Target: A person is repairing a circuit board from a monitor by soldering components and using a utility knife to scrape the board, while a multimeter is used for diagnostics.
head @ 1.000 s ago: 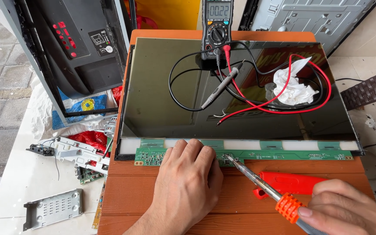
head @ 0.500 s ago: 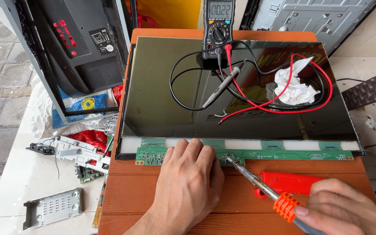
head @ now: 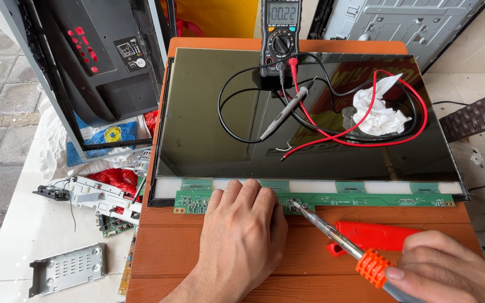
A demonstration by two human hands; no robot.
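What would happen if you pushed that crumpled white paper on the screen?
The crumpled paper looks very light, so it would probably slide easily across the smooth, glossy screen. It likely squashes, not breaks. The red wire looped around it might catch it.

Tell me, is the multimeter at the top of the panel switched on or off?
On. The multimeter has digits lit on its display, and its dial is turned off upright.
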